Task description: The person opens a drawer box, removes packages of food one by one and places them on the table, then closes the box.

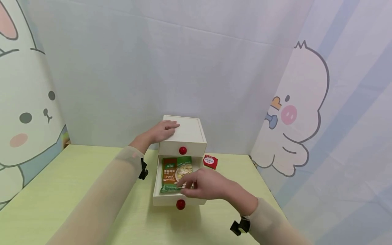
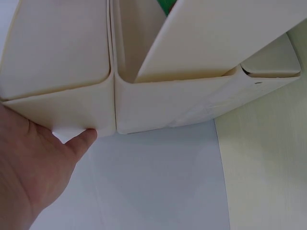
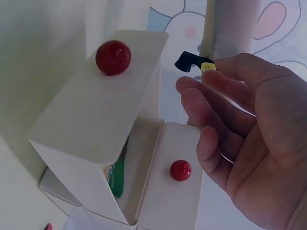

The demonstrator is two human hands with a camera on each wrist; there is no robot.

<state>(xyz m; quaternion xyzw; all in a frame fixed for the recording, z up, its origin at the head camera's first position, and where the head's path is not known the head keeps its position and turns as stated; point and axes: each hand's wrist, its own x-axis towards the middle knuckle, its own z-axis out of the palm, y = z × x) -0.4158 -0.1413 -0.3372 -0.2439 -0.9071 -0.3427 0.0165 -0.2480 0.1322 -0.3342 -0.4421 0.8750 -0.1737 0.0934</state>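
Observation:
A small white cabinet [image 1: 189, 129] stands on the table, its lower visible drawer [image 1: 166, 200] pulled out. Inside that drawer lies a green and brown food packet [image 1: 169, 173] with a picture of a dish. My left hand [image 1: 162, 131] rests on the cabinet's top, fingers lying over it; the left wrist view has the thumb [image 2: 82, 142] along the side. Over the front of the drawer hangs my right hand [image 1: 206, 183], loosely bent, overlapping the packet in the head view. Nothing lies between its fingers in the right wrist view.
A small red packet [image 1: 210, 161] sits on the table just right of the cabinet. Round red knobs mark the upper drawer [image 1: 171, 148] and the pulled-out one. The pale green table [image 1: 101, 177] ends at a curtain [image 1: 214, 68] behind the cabinet, with cartoon-printed sides.

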